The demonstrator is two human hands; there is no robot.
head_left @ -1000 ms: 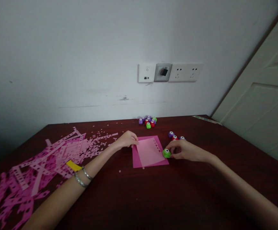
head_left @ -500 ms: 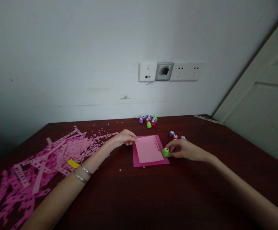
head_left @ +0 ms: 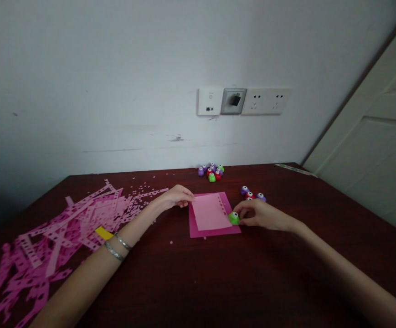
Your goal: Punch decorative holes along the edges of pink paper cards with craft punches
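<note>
A light pink sheet lies on a darker magenta sheet on the dark wooden table. A row of punched holes runs down the light sheet's right edge. My right hand is closed on a small green paper punch set at that right edge. My left hand rests with curled fingers on the sheets' upper left corner, pressing them down. Two bracelets sit on my left wrist.
A heap of punched pink paper strips and scattered confetti covers the table's left side, with a yellow scrap in it. Several small punches cluster by the wall; three more sit behind my right hand. Wall sockets and a door stand behind.
The light pink sheet has been squared up on the magenta sheet. My right hand has slid the green punch slightly left and down along the edge. My left hand barely moved.
</note>
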